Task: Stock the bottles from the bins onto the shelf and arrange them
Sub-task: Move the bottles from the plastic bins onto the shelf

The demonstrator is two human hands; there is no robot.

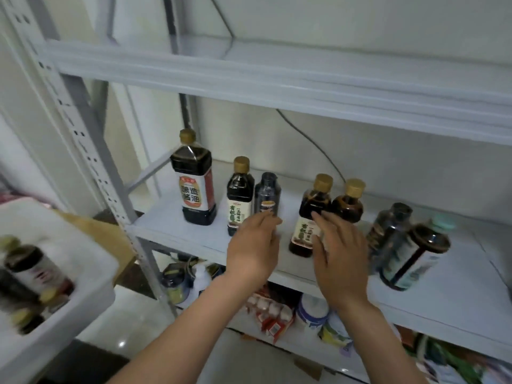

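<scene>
Arranging seems under way: on the shelf (191, 239) the left hand (253, 245) touches the dark-capped bottle (267, 194), grip unclear, while the right hand (342, 256), fingers straight, presses a gold-capped bottle (311, 214); next probably calls for closing their gap.

Single wide-angle head view, facing forward and a little down, close in on the middle shelf (166, 225), near enough for the left hand (255, 245) and right hand (340, 259) at centre frame, shelf edges slanting down to the right, bin (97, 295) clipped at lower left.
</scene>
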